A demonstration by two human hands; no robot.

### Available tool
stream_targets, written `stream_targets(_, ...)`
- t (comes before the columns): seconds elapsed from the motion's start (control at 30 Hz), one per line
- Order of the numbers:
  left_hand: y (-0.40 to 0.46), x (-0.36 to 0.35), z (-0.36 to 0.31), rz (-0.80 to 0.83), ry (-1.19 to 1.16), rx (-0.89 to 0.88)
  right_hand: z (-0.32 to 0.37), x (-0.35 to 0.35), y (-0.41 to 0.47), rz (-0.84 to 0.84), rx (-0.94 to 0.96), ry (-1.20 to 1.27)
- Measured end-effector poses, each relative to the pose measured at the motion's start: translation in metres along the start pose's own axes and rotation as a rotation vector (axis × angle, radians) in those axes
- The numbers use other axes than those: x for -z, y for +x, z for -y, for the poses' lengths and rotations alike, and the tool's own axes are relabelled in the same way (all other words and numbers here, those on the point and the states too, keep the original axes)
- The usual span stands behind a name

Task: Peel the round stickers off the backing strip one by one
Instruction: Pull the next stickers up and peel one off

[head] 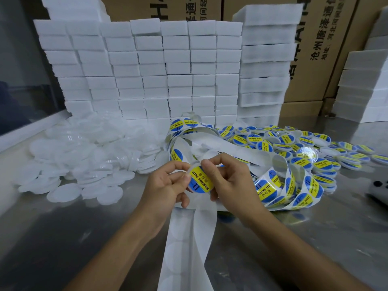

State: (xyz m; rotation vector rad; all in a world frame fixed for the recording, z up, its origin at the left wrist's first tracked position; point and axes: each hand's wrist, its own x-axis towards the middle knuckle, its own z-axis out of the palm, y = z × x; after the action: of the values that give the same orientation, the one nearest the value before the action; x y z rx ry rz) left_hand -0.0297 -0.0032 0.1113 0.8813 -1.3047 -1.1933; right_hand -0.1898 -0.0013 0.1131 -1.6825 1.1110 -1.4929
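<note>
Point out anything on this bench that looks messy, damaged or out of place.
The backing strip lies in tangled loops behind the hands instead of on a roll, and its used end trails off the near edge. Labelled lids and plain lids lie in loose heaps. No damage shows.

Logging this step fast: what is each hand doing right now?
Left hand: fingers curled, pinching the left edge of the round sticker.
Right hand: thumb and fingers pinching the same sticker's right side.

Both hands' fingers pinch a round sticker above the white backing strip.
</note>
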Motion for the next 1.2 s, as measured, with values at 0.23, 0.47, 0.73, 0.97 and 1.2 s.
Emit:
stream_targets(0.23,0.003,0.005,-0.003,-0.165,-0.093,0.063,-0.002,-0.005,-0.002,0.179,-0.012,0.034)
stream_targets(0.47,0.002,0.003,-0.008,-0.121,-0.139,0.106,0.002,0.0,0.001,0.101,-0.04,0.111)
stream_targets(0.73,0.0,0.003,-0.011,-0.115,-0.211,0.117,-0.007,-0.002,-0.003,-0.022,0.255,-0.296)
stream_targets(0.97,-0.002,0.002,-0.008,-0.036,-0.147,0.057,-0.007,0.0,-0.002,-0.06,0.377,-0.375)
stream_targets(1.2,0.0,0.008,0.009,-0.19,0.502,-0.129,-0.007,0.043,0.034,-0.258,0.155,-0.397)
